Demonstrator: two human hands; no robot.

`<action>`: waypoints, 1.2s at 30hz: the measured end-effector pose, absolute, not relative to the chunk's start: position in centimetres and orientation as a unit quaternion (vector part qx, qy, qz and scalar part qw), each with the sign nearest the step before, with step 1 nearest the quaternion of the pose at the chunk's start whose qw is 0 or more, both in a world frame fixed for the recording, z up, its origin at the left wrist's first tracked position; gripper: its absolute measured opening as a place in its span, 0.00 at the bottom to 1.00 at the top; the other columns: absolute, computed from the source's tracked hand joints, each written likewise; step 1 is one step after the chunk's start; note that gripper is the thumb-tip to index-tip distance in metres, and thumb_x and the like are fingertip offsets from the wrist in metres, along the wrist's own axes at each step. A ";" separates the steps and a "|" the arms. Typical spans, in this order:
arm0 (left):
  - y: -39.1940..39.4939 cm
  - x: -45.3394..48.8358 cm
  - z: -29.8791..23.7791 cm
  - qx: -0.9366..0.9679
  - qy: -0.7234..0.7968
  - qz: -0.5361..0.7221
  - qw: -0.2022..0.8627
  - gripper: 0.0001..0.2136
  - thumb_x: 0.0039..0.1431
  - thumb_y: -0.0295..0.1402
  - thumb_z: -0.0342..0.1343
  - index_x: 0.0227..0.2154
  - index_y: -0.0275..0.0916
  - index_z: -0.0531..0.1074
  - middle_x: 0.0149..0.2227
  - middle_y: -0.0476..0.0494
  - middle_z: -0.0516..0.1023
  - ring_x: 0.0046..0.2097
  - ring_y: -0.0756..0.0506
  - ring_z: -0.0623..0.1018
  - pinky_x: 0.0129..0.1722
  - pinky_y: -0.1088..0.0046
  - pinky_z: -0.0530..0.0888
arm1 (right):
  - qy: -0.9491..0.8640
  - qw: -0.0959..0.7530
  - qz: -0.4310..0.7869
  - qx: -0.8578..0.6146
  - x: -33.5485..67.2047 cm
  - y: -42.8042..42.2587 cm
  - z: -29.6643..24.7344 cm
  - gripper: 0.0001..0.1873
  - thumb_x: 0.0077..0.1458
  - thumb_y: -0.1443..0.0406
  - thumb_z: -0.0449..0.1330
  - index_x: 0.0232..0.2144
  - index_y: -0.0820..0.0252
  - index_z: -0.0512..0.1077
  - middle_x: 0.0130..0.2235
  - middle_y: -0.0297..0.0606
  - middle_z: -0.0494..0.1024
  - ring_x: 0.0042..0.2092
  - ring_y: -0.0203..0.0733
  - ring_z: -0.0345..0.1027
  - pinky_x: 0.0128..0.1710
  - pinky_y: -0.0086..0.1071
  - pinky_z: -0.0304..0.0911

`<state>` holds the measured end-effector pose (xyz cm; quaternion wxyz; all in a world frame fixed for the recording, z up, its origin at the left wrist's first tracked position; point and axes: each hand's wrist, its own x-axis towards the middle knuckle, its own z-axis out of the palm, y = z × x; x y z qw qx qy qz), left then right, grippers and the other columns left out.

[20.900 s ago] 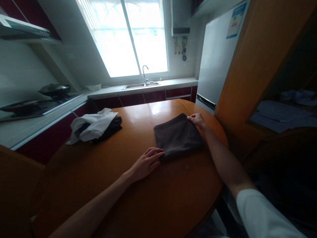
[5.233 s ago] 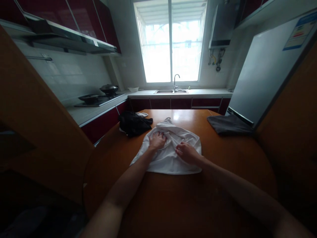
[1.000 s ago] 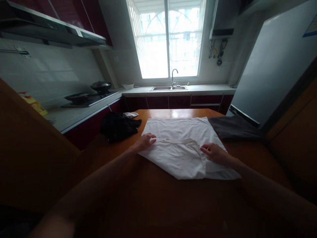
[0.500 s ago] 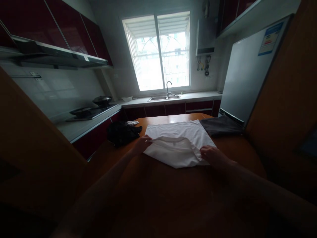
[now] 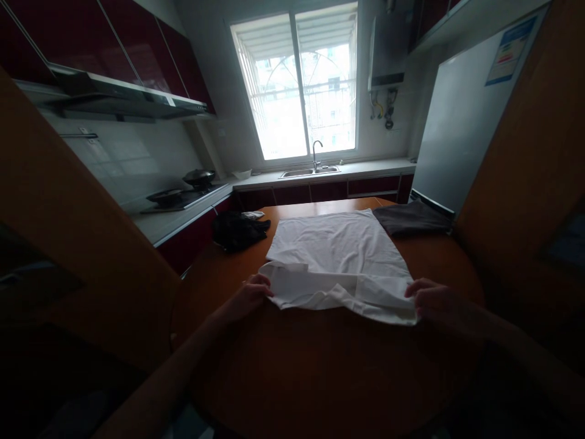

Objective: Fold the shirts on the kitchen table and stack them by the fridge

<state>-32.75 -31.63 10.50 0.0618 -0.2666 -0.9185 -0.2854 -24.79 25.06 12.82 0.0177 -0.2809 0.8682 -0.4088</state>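
White garment front and centre, spread flat across the middle of the round wooden table. Its far part lies smooth, while the near edge is doubled over in a rumpled band. Left hand is on the near left corner, fingers curled in and pinched on the folded edge. Right hand is at the near right corner, fingers closed on the cloth there, knuckles up. It's dim on that side, so the thumb cannot be made out. Both hands sit low, at table level, well apart, with the whole width of the garment between them.

Just beyond the garment's far right corner lies a folded dark grey cloth, flat by the table's edge. Off the far left corner sits a black garment in a loose heap, with a scrap of white cloth poking out behind it.

Further out, a fridge stands to the right. Sink tap is under the bright window, and a wok sits on the hob at left, below the range hood.
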 end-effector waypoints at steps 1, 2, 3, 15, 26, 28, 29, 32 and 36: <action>-31.7 -32.4 10.5 -0.269 -0.923 -0.268 0.065 0.09 0.55 0.28 0.57 0.33 0.43 0.82 0.47 0.40 0.74 0.52 0.39 0.74 0.56 0.57 0.70 | 0.868 0.029 -0.409 -0.282 -24.3 25.0 12.7 0.18 0.60 0.49 0.61 0.31 0.56 0.79 0.48 0.45 0.76 0.50 0.50 0.71 0.52 0.40 0.66; -31.7 -32.1 10.7 -0.271 -0.925 -0.258 0.072 0.11 0.56 0.28 0.55 0.34 0.43 0.82 0.48 0.40 0.74 0.53 0.39 0.73 0.57 0.57 0.69 | 0.868 0.038 -0.409 -0.280 -23.8 25.0 12.7 0.19 0.60 0.49 0.61 0.30 0.57 0.79 0.47 0.45 0.76 0.49 0.50 0.71 0.52 0.40 0.66; -31.5 -31.8 11.0 -0.271 -0.925 -0.254 0.080 0.11 0.57 0.27 0.53 0.35 0.43 0.82 0.48 0.40 0.74 0.53 0.39 0.73 0.57 0.57 0.69 | 0.869 0.048 -0.408 -0.276 -23.5 25.0 12.8 0.19 0.59 0.49 0.61 0.29 0.57 0.78 0.47 0.45 0.76 0.49 0.50 0.71 0.52 0.41 0.66; -24.8 -30.5 13.3 -0.326 -0.917 -0.229 0.010 0.11 0.59 0.37 0.63 0.44 0.45 0.80 0.48 0.41 0.77 0.49 0.39 0.77 0.53 0.63 0.73 | 0.935 -0.097 -0.283 -0.191 -25.4 17.9 11.4 0.14 0.61 0.54 0.57 0.43 0.53 0.75 0.47 0.43 0.77 0.47 0.51 0.71 0.48 0.41 0.66; -27.2 -28.7 13.6 -0.361 -0.901 -0.238 -0.032 0.14 0.69 0.38 0.50 0.43 0.44 0.81 0.42 0.40 0.76 0.44 0.43 0.76 0.48 0.67 0.73 | 0.945 -0.102 -0.294 -0.103 -27.5 16.8 9.8 0.08 0.60 0.62 0.53 0.31 0.55 0.70 0.32 0.39 0.78 0.35 0.46 0.72 0.35 0.35 0.62; -26.5 -28.1 14.4 -0.361 -0.899 -0.243 -0.036 0.15 0.70 0.39 0.49 0.43 0.44 0.81 0.41 0.40 0.77 0.43 0.43 0.76 0.46 0.68 0.72 | 0.929 -0.139 -0.336 -0.072 -28.0 18.5 10.9 0.09 0.59 0.58 0.54 0.30 0.55 0.70 0.31 0.39 0.77 0.33 0.46 0.71 0.34 0.36 0.62; -26.1 -27.8 14.9 -0.366 -0.897 -0.244 -0.038 0.15 0.70 0.40 0.49 0.43 0.44 0.81 0.41 0.40 0.77 0.42 0.43 0.76 0.45 0.68 0.71 | 0.920 -0.164 -0.353 -0.051 -28.2 19.6 11.5 0.10 0.58 0.57 0.54 0.30 0.55 0.70 0.31 0.40 0.78 0.33 0.46 0.71 0.35 0.36 0.63; -25.1 -26.5 16.4 -0.386 -0.890 -0.237 -0.052 0.14 0.70 0.39 0.51 0.44 0.46 0.82 0.40 0.41 0.78 0.42 0.44 0.75 0.46 0.68 0.70 | 0.894 -0.236 -0.379 0.032 -28.4 23.3 12.9 0.11 0.56 0.56 0.55 0.32 0.56 0.70 0.34 0.44 0.79 0.36 0.48 0.72 0.36 0.38 0.64; -24.5 -25.0 17.0 -0.399 -0.872 -0.253 -0.130 0.10 0.66 0.39 0.56 0.42 0.48 0.83 0.37 0.44 0.79 0.39 0.45 0.76 0.44 0.70 0.71 | 0.873 -0.264 -0.380 0.153 -28.0 29.0 11.3 0.10 0.50 0.56 0.57 0.29 0.56 0.70 0.33 0.49 0.78 0.34 0.52 0.72 0.35 0.41 0.65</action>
